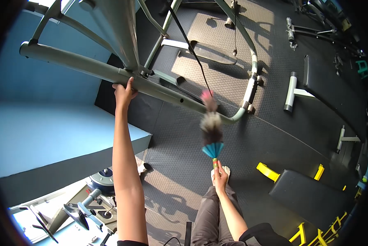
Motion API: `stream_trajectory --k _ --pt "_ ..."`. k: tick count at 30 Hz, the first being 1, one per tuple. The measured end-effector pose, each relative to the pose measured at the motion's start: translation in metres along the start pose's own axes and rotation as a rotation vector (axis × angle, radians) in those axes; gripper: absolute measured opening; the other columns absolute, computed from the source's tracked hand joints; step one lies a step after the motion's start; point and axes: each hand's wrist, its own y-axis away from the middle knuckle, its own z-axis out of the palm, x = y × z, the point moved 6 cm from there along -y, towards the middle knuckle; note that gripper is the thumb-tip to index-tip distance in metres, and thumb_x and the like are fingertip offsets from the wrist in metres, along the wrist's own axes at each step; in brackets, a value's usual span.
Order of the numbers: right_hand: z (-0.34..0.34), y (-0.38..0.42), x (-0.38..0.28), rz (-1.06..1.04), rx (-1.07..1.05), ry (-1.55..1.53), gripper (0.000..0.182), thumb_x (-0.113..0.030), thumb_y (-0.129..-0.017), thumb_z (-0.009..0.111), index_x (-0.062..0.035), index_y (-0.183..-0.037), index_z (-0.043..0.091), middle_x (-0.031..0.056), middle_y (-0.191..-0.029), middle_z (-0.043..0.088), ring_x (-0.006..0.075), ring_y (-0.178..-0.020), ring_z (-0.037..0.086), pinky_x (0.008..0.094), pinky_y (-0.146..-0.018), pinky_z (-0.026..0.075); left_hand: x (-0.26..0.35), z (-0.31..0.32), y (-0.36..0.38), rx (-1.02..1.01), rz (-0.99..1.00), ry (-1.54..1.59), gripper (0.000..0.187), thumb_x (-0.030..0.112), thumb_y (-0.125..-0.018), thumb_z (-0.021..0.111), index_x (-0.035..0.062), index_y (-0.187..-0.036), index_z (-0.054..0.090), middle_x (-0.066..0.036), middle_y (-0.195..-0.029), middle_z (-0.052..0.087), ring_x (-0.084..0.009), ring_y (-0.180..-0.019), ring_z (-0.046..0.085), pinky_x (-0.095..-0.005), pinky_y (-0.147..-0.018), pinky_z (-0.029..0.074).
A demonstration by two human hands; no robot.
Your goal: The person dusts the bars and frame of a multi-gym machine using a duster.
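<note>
My left hand (124,96) reaches up with its fingers on the grey-green metal tube (161,94) of a gym machine, gripping it from the near side; part of the fingers is hidden behind the tube. Lower down, my right hand (221,177) is closed around the handle of a feather duster (212,133). The duster points away from me, with a blue collar, dark and pale feathers and a pink tip. Its feathers look smeared by motion, and the tip overlaps the curved end of the machine's frame in this view.
A black cable (192,51) hangs down across the machine. To the right stand a black padded bench (327,84) and another bench with yellow parts (303,190). A blue wall (57,135) with a dark base borders the left. An exercise bike (85,209) is at lower left.
</note>
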Motion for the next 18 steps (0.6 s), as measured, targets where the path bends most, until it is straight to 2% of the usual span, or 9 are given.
stream_trajectory --k 4,6,7,8,10,11,13,15,18 --pt "0.012 0.016 0.0 0.116 0.027 -0.07 0.041 -0.022 -0.09 0.047 -0.0151 -0.13 0.04 -0.0054 -0.059 0.042 0.0013 -0.042 0.037 0.0159 -0.033 0.031 -0.002 0.002 -0.001 -0.01 -0.029 -0.018 0.063 0.037 -0.08 0.06 -0.0123 -0.103 0.028 -0.022 -0.09 0.053 -0.0238 -0.069 0.063 -0.0311 -0.06 0.057" --pt "0.049 0.028 -0.007 -0.03 -0.126 -0.086 0.042 -0.022 -0.09 0.047 -0.016 -0.131 0.037 -0.0048 -0.064 0.045 0.0012 -0.047 0.04 0.0155 -0.035 0.032 -0.003 0.001 -0.002 -0.001 -0.014 -0.007 0.064 0.038 -0.081 0.059 -0.0125 -0.105 0.027 -0.023 -0.091 0.053 -0.0242 -0.07 0.063 -0.0309 -0.061 0.057" --pt "0.067 0.035 -0.019 -0.109 -0.164 -0.02 0.042 -0.02 -0.09 0.048 -0.0144 -0.13 0.039 -0.0042 -0.066 0.047 0.0013 -0.051 0.042 0.0166 -0.04 0.037 -0.005 0.001 -0.003 -0.014 -0.018 -0.003 0.066 0.038 -0.08 0.06 -0.0121 -0.106 0.026 -0.024 -0.092 0.053 -0.0249 -0.072 0.063 -0.0309 -0.062 0.057" --pt "0.08 0.037 -0.023 -0.199 -0.208 0.058 0.04 -0.018 -0.089 0.049 -0.0131 -0.128 0.041 0.0001 -0.079 0.059 0.0014 -0.053 0.041 0.0175 -0.045 0.039 -0.002 0.0 -0.002 -0.012 -0.016 -0.004 0.066 0.038 -0.08 0.06 -0.0121 -0.106 0.026 -0.024 -0.092 0.053 -0.0249 -0.072 0.063 -0.0309 -0.062 0.057" --pt "0.094 0.04 -0.037 -0.43 -0.249 0.175 0.038 -0.016 -0.089 0.048 -0.0102 -0.126 0.043 0.0073 -0.102 0.062 0.0054 -0.062 0.052 0.019 -0.054 0.044 0.0 0.001 0.001 -0.013 -0.032 -0.003 0.067 0.038 -0.08 0.06 -0.0121 -0.107 0.024 -0.024 -0.093 0.053 -0.0253 -0.074 0.063 -0.0312 -0.063 0.057" --pt "0.09 0.038 -0.035 -0.428 -0.247 0.175 0.038 -0.016 -0.089 0.048 -0.0102 -0.126 0.043 0.0073 -0.102 0.062 0.0054 -0.062 0.052 0.019 -0.054 0.044 -0.001 0.002 0.001 -0.015 -0.034 -0.004 0.067 0.038 -0.08 0.06 -0.0121 -0.107 0.024 -0.024 -0.093 0.053 -0.0253 -0.074 0.063 -0.0312 -0.063 0.057" --pt "0.074 0.028 -0.025 -0.421 -0.29 0.212 0.037 -0.015 -0.089 0.048 -0.0083 -0.126 0.044 0.012 -0.115 0.056 0.0129 -0.08 0.06 0.0217 -0.067 0.047 -0.003 0.002 -0.002 -0.014 -0.035 0.006 0.068 0.038 -0.079 0.061 -0.012 -0.107 0.023 -0.025 -0.093 0.053 -0.0256 -0.075 0.063 -0.0312 -0.063 0.057" --pt "0.031 0.01 0.004 -0.408 -0.199 0.229 0.04 -0.015 -0.09 0.048 -0.0123 -0.129 0.041 -0.0041 -0.075 0.054 0.0023 -0.052 0.039 0.0158 -0.046 0.035 -0.005 0.002 -0.003 -0.011 -0.025 0.012 0.068 0.038 -0.079 0.061 -0.0119 -0.107 0.023 -0.025 -0.093 0.053 -0.0259 -0.075 0.063 -0.031 -0.062 0.057" --pt "-0.036 -0.017 0.033 -0.317 -0.009 0.238 0.039 -0.014 -0.09 0.047 -0.0106 -0.128 0.042 -0.0062 -0.067 0.046 0.001 -0.051 0.039 0.016 -0.043 0.033 -0.002 0.002 -0.002 -0.001 -0.013 0.018 0.067 0.038 -0.079 0.061 -0.0111 -0.107 0.024 -0.026 -0.092 0.053 -0.0262 -0.075 0.063 -0.0307 -0.062 0.057"
